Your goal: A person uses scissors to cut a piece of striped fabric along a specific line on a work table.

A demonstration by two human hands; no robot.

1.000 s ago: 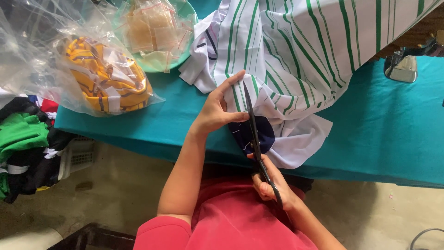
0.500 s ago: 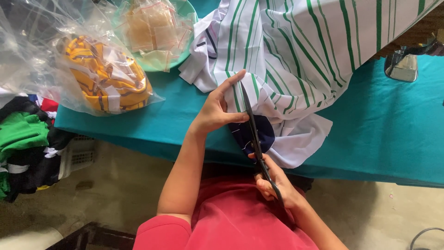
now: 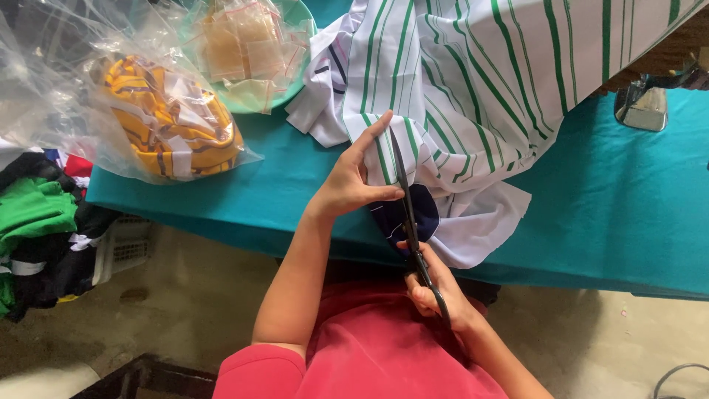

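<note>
At the bench's near edge, the left hand (image 3: 354, 181) presses flat on the green-striped white cloth (image 3: 473, 96) while the right hand (image 3: 436, 292), clenched around black scissors (image 3: 410, 214), has edged the blades slightly deeper, advancing the cut.

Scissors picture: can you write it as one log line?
right hand: holds black scissors | left hand: on striped cloth | teal table
</note>
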